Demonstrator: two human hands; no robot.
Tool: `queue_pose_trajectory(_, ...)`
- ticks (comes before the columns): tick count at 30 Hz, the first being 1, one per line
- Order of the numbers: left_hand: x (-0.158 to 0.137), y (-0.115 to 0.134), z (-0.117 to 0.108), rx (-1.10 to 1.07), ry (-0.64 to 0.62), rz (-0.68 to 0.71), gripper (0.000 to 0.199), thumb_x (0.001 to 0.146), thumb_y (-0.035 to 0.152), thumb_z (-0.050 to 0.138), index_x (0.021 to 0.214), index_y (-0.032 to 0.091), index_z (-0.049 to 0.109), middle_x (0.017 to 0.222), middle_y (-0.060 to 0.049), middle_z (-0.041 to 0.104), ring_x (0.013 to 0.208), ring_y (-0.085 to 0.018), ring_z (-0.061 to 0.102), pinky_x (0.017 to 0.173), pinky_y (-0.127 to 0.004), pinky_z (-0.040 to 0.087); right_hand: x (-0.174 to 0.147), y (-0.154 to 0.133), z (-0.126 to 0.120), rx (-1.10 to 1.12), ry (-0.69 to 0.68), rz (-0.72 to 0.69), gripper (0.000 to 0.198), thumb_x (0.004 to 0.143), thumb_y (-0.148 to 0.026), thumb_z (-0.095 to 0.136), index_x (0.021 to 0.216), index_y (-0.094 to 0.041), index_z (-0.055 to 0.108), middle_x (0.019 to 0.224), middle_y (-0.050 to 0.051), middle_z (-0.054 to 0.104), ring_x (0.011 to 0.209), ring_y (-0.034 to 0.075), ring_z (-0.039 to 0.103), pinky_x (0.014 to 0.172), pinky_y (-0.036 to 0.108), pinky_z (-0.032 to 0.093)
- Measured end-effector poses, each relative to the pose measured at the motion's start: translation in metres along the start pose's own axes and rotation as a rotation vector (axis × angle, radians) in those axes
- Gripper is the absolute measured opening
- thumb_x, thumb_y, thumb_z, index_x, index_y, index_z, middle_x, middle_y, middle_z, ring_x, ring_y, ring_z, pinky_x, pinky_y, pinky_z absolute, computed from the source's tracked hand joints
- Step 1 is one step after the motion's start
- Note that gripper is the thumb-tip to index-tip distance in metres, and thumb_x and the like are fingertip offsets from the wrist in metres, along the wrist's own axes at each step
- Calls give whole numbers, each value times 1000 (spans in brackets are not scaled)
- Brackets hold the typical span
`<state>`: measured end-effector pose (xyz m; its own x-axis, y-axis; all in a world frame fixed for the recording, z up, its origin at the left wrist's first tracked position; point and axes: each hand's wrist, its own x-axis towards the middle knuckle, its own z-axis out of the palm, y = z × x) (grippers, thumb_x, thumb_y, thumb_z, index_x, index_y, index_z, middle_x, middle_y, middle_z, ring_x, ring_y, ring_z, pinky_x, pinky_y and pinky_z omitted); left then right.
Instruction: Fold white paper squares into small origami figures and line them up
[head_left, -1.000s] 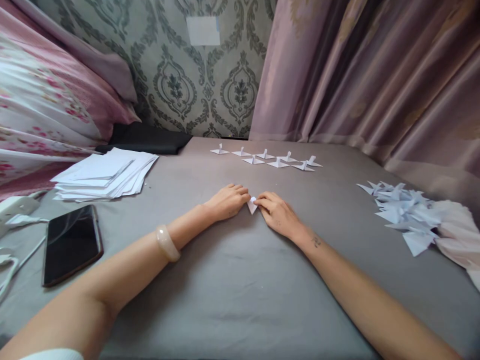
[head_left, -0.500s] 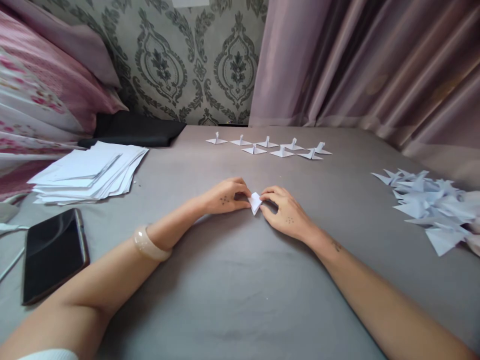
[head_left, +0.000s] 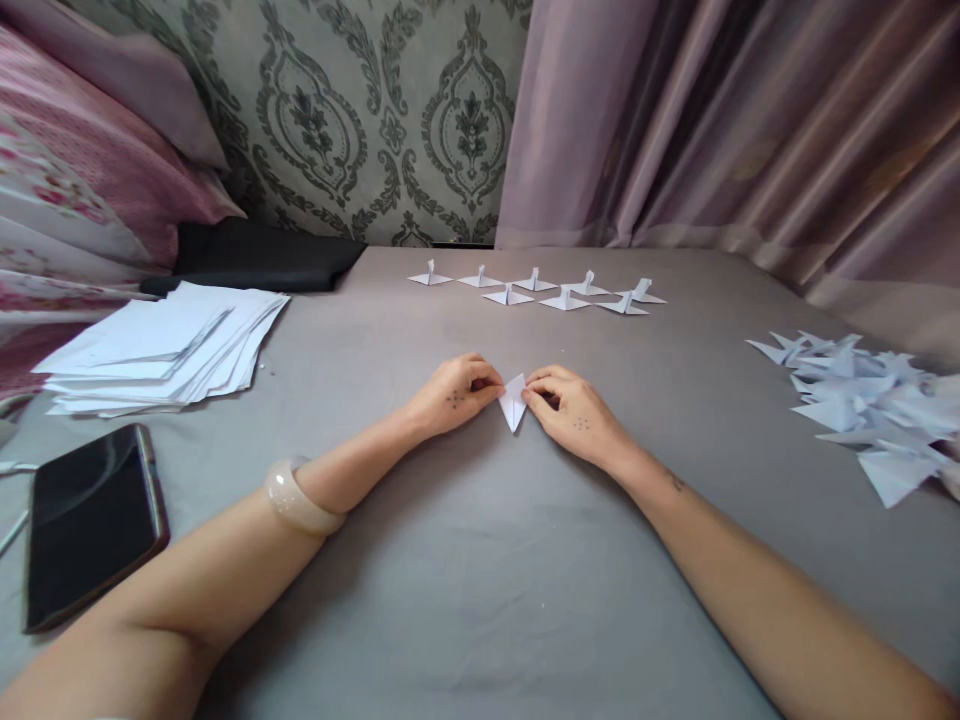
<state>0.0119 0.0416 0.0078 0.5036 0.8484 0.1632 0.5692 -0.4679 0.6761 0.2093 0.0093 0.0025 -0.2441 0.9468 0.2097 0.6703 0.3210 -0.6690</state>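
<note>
A small white folded paper (head_left: 514, 405), kite-shaped with a crease down its middle, is held between my two hands with its long point toward me. My left hand (head_left: 459, 392) pinches its left corner between thumb and fingers. On the opposite side, the thumb and index finger of my right hand (head_left: 574, 412) grip the right edge. The fingertips partly cover both side corners.
Folded paper figures (head_left: 566, 298) stand in two rows at the back. A heap of similar figures (head_left: 874, 395) lies at right. At left are a stack of white paper sheets (head_left: 161, 345), a black phone (head_left: 97, 520) and black cloth (head_left: 262, 255) on the grey surface (head_left: 480, 580).
The folded paper now shows a longer, narrower outline, its upper tip reaching higher. My hands have closed into tighter pinches at its sides. The view has shifted slightly.
</note>
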Motion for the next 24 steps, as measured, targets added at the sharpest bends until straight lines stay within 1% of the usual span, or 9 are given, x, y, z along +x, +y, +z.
queue_pose_trajectory(3,0,-2,2,-1,4,6,15,84,25,56,83,17,68,90,-5,61,75,-13,57,74,-27,45,2,1,-1,-1,-13,11,18,85,-26,52,78,-22,68,102,5,65,96,19,59,86,35,45)
queue_pose_trajectory(5,-1,-3,1,38,-9,54,14,84,23,56,83,17,69,92,-6,61,78,-14,58,76,-28,46,1,3,-2,-15,-24,2,15,84,-25,54,79,-22,68,103,5,64,97,19,59,86,35,45)
queue_pose_trajectory(9,-9,2,-3,222,-38,215,20,88,23,51,92,17,70,95,-9,63,87,-18,59,80,-31,45,-5,4,-4,-60,-28,-65,15,83,-21,52,86,-23,67,104,5,64,99,20,57,86,35,45)
queue_pose_trajectory(12,-13,7,-3,313,-44,241,24,90,28,49,94,15,69,94,-10,63,86,-20,58,77,-31,45,-8,2,-4,-90,-12,-91,15,84,-22,52,89,-23,66,105,6,64,100,20,57,85,34,45)
queue_pose_trajectory(15,-12,8,0,263,-27,191,26,91,31,49,91,15,69,93,-10,64,85,-20,58,76,-30,45,-7,0,-2,-88,9,-59,13,84,-26,54,86,-22,66,104,6,64,99,20,57,83,34,45)
queue_pose_trajectory(20,-4,5,6,108,40,-1,21,87,29,53,78,16,68,86,-7,61,77,-16,57,71,-28,45,1,-1,1,-24,31,30,17,85,-26,52,78,-22,67,102,6,65,90,18,60,82,33,45)
queue_pose_trajectory(24,0,4,7,48,49,-65,20,84,29,56,76,15,67,86,-7,60,77,-16,56,73,-29,46,6,-1,0,31,13,108,18,82,-29,55,73,-21,68,104,6,64,83,16,60,81,32,45)
